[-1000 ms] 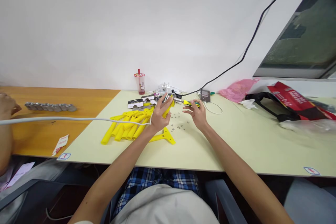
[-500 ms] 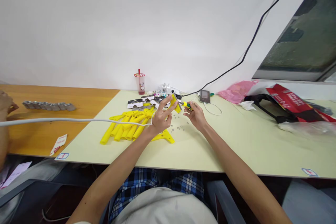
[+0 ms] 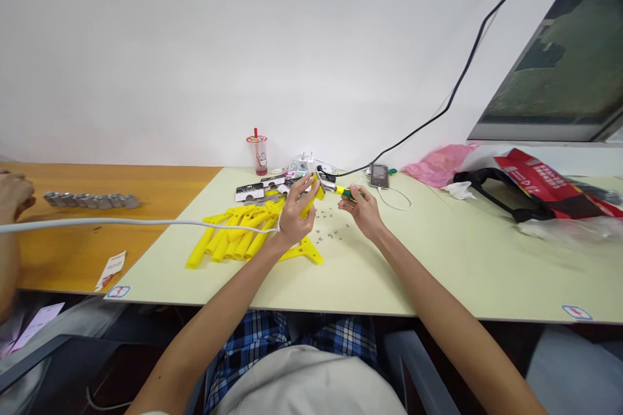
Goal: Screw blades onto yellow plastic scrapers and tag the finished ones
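My left hand (image 3: 296, 213) is closed around a yellow plastic scraper (image 3: 319, 190), held up off the table with its head toward the right. In my right hand (image 3: 363, 210) is a screwdriver (image 3: 343, 192) with a yellow and green handle. Its metal shaft points left and meets the scraper's head; the tip is hard to make out. Beneath my left forearm lies another yellow scraper (image 3: 307, 250). To its left is a pile of yellow scraper handles (image 3: 238, 233). Small screws (image 3: 331, 235) lie scattered on the table between my hands.
Black-and-white cards (image 3: 250, 192) lie behind the pile, near a drink cup (image 3: 261, 159). A white cable (image 3: 146, 222) runs from the left to my left wrist. A small device (image 3: 379, 176), pink bag (image 3: 438, 167) and red bag (image 3: 540, 185) sit rightward. Another person's hand (image 3: 15, 194) is far left, near metal parts (image 3: 91, 200).
The scraper in my left hand has turned, so its head shows more edge-on. My left hand has shifted slightly left, and the screwdriver lies more level.
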`<control>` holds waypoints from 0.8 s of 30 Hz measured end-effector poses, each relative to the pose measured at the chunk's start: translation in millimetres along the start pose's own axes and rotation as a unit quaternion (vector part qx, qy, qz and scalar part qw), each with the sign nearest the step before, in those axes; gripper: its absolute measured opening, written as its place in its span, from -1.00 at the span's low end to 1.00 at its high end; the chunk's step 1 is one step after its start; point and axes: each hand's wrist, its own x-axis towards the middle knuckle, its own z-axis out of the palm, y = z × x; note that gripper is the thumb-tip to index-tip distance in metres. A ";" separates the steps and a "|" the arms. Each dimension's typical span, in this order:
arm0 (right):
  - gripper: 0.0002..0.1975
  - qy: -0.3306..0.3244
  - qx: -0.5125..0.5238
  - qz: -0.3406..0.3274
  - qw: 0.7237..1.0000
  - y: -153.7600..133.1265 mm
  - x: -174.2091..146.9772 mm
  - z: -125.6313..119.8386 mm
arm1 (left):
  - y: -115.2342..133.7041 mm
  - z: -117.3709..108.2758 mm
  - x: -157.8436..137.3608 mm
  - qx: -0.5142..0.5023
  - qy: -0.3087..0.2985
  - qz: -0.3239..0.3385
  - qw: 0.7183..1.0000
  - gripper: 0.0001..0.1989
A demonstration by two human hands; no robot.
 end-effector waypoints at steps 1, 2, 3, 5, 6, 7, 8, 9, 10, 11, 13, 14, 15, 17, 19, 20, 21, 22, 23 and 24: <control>-0.51 -0.003 -0.004 -0.008 1.000 0.8 -0.6 0.9 | -0.1 0.1 -1.0 -0.015 0.004 -0.026 1.000 -0.31; -0.53 -0.005 -0.007 -0.021 1.000 1.1 -1.2 1.8 | -0.3 0.4 -2.2 -0.033 0.007 -0.061 0.998 -0.33; -0.54 -0.007 -0.009 -0.037 0.999 1.0 -2.0 2.6 | -0.9 1.0 -3.3 -0.054 0.012 -0.101 0.993 -0.36; -0.56 -0.007 -0.014 -0.079 0.997 -0.4 -3.6 3.9 | -2.4 3.1 -5.4 -0.103 0.021 -0.180 0.978 -0.38; -0.57 -0.007 -0.025 -0.103 0.994 -1.5 -4.5 4.5 | -3.3 4.4 -6.1 -0.128 0.029 -0.214 0.968 -0.37; -0.59 -0.005 -0.042 -0.129 0.991 -2.7 -5.5 5.0 | -4.1 5.8 -6.5 -0.153 0.038 -0.242 0.957 -0.37; -0.60 0.001 -0.064 -0.155 0.986 -3.8 -6.6 5.6 | -4.7 7.0 -6.6 -0.177 0.047 -0.265 0.947 -0.36; -0.60 0.009 -0.088 -0.176 0.980 -4.8 -7.8 6.2 | -5.1 8.1 -6.4 -0.199 0.054 -0.286 0.936 -0.37; -0.60 0.018 -0.112 -0.188 0.976 -5.6 -9.2 6.8 | -5.3 8.9 -6.1 -0.219 0.059 -0.303 0.926 -0.38; -0.60 0.027 -0.135 -0.191 0.972 -6.0 -10.7 7.3 | -5.2 9.3 -5.5 -0.235 0.059 -0.318 0.917 -0.39; -0.60 0.036 -0.170 -0.186 0.967 -5.8 -13.8 8.1 | -4.4 9.0 -4.0 -0.254 0.052 -0.340 0.904 -0.41; -0.60 0.034 -0.184 -0.186 0.964 -5.3 -15.2 8.2 | -3.8 8.5 -3.2 -0.258 0.049 -0.350 0.899 -0.42; -0.61 0.028 -0.194 -0.194 0.961 -4.5 -16.3 8.2 | -3.2 7.7 -2.3 -0.261 0.047 -0.360 0.895 -0.43; -0.61 0.009 -0.195 -0.224 0.955 -3.0 -17.7 7.8 | -2.0 6.2 -0.5 -0.268 0.046 -0.377 0.885 -0.43; -0.59 -0.009 -0.191 -0.246 0.950 -1.9 -17.9 7.3 | -1.3 5.0 0.9 -0.279 0.047 -0.391 0.876 -0.44; -0.60 -0.012 -0.191 -0.252 0.949 -1.7 -17.7 7.2 | -1.0 4.7 1.3 -0.284 0.048 -0.396 0.872 -0.45; -0.62 -0.008 -0.195 -0.257 0.947 -1.5 -17.3 7.1 | -0.8 4.6 1.6 -0.288 0.050 -0.400 0.868 -0.45; -0.64 -0.002 -0.201 -0.259 0.945 -1.5 -16.8 7.0 | -0.6 4.8 1.8 -0.291 0.053 -0.405 0.865 -0.45; -0.66 0.006 -0.205 -0.261 0.943 -1.5 -16.3 7.0 | -0.3 5.1 1.9 -0.293 0.056 -0.408 0.863 -0.45; -0.67 0.014 -0.207 -0.260 0.943 -1.4 -15.7 6.9 | 0.0 5.5 1.9 -0.295 0.058 -0.411 0.861 -0.45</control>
